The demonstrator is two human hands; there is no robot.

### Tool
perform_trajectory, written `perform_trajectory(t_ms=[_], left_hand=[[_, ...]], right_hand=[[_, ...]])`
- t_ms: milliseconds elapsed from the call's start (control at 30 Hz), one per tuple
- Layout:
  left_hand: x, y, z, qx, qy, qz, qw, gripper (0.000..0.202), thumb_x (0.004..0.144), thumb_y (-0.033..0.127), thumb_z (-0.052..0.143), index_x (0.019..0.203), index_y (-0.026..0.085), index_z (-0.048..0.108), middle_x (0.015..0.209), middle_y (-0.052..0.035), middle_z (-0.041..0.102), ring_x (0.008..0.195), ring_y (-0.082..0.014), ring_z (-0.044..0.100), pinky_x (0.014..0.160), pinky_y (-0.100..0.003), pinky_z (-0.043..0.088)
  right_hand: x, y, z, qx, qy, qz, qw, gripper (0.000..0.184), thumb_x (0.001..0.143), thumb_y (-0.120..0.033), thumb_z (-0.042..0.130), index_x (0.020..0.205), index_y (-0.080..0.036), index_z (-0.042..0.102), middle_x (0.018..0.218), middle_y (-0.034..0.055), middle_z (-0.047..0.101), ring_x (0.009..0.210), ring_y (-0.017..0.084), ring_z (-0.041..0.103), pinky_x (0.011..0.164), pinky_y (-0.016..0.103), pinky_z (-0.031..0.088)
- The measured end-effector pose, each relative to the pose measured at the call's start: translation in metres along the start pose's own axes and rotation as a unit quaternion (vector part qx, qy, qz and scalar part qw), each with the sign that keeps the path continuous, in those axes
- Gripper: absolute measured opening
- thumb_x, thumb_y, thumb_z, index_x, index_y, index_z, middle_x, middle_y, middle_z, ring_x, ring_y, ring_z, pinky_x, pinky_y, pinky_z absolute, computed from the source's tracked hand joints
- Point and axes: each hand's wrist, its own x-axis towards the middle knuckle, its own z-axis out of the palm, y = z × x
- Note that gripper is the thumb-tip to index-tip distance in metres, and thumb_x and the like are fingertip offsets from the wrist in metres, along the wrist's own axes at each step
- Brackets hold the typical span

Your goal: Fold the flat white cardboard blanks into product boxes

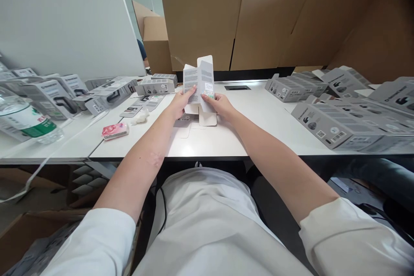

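Note:
I hold an unfolded grey and white carton (199, 79) upright over the white table (226, 138). My left hand (179, 102) grips its left side with the thumb on the front. My right hand (220, 105) pinches its lower right side, near a small green label. The carton's top and bottom flaps stand open. A flat carton blank (184, 121) lies on the table just below my left hand.
Assembled grey cartons are piled at the right (336, 127) and at the left (106, 92). A plastic water bottle (26, 120) lies far left; a pink packet (115, 130) and crumpled white paper (141, 116) lie near it. Large cardboard boxes (258, 13) stand behind the table.

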Motion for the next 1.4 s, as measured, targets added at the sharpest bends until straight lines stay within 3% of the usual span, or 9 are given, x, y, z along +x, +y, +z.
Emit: perform_trajectory(t_ms=[100,233,500,633,767,900,1067,1267,1400], left_hand=[[-0.003,0.000,-0.002,0.037,-0.015,0.006,0.999,0.063,0.077,0.046,0.116,0.126,0.027,0.082,0.142,-0.0117,0.093,0.147,-0.0405,0.083,0.123,-0.055,0.069],[-0.004,-0.001,-0.007,0.080,-0.053,0.001,0.995,0.072,0.067,0.037,0.117,0.131,0.027,0.084,0.152,-0.0128,0.090,0.153,-0.0444,0.079,0.127,-0.059,0.066],[-0.002,0.000,-0.005,0.087,-0.025,0.024,0.996,0.081,0.057,0.024,0.115,0.131,0.023,0.082,0.156,-0.0147,0.089,0.152,-0.0432,0.080,0.132,-0.057,0.061],[-0.003,0.002,-0.006,0.095,-0.020,0.017,0.995,0.078,0.057,0.017,0.113,0.128,0.024,0.080,0.151,-0.0161,0.090,0.150,-0.0440,0.081,0.131,-0.061,0.062],[-0.005,0.003,-0.008,0.129,-0.065,-0.021,0.989,0.079,0.056,0.019,0.114,0.128,0.023,0.080,0.146,-0.0184,0.090,0.143,-0.0472,0.084,0.129,-0.067,0.062],[-0.008,0.005,-0.008,0.161,-0.131,-0.055,0.977,0.084,0.053,0.021,0.117,0.129,0.024,0.082,0.145,-0.0167,0.091,0.142,-0.0480,0.084,0.130,-0.068,0.061],[-0.009,0.005,-0.009,0.174,-0.198,-0.059,0.963,0.077,0.052,0.023,0.119,0.122,0.024,0.087,0.135,-0.0149,0.094,0.142,-0.0456,0.084,0.132,-0.065,0.061],[-0.006,0.000,-0.011,0.175,-0.198,-0.051,0.963,0.072,0.052,0.023,0.120,0.117,0.025,0.088,0.134,-0.0143,0.095,0.135,-0.0441,0.088,0.130,-0.066,0.063],[-0.005,-0.001,-0.010,0.167,-0.203,-0.051,0.963,0.071,0.052,0.021,0.120,0.115,0.024,0.088,0.136,-0.0151,0.095,0.136,-0.0438,0.087,0.130,-0.066,0.063]], right_hand=[[0.000,0.000,0.000,-0.010,0.020,-0.001,1.000,0.051,0.085,-0.065,0.114,0.103,-0.023,0.092,0.115,0.0112,0.094,0.109,0.032,0.089,0.099,0.044,0.076],[0.001,-0.001,-0.003,-0.019,0.042,-0.017,0.999,0.049,0.081,-0.061,0.117,0.103,-0.025,0.092,0.113,0.0088,0.095,0.110,0.032,0.089,0.099,0.044,0.076],[-0.004,-0.009,0.001,-0.038,0.052,-0.006,0.998,0.042,0.082,-0.050,0.118,0.101,-0.024,0.090,0.114,0.0108,0.094,0.110,0.032,0.089,0.098,0.043,0.075],[-0.004,-0.012,0.001,-0.033,0.074,0.027,0.996,0.047,0.089,-0.061,0.113,0.094,-0.024,0.085,0.106,0.0108,0.092,0.102,0.031,0.087,0.087,0.040,0.074],[0.000,-0.014,-0.004,-0.011,0.119,0.077,0.990,0.049,0.101,-0.071,0.099,0.098,-0.026,0.082,0.101,0.0113,0.090,0.101,0.032,0.087,0.087,0.042,0.074],[0.005,-0.013,-0.011,0.031,0.167,0.103,0.980,0.046,0.105,-0.070,0.094,0.116,-0.026,0.085,0.110,0.0120,0.091,0.109,0.034,0.090,0.095,0.047,0.076],[0.008,-0.012,-0.010,0.088,0.180,0.118,0.973,0.043,0.097,-0.051,0.103,0.123,-0.022,0.084,0.115,0.0128,0.092,0.107,0.034,0.091,0.096,0.051,0.079],[0.008,-0.013,-0.008,0.100,0.211,0.115,0.965,0.025,0.096,-0.027,0.100,0.113,-0.021,0.083,0.117,0.0114,0.093,0.109,0.032,0.090,0.100,0.048,0.080],[0.009,-0.014,-0.009,0.101,0.215,0.102,0.966,0.023,0.095,-0.022,0.099,0.112,-0.021,0.083,0.114,0.0111,0.093,0.110,0.032,0.091,0.102,0.049,0.080]])
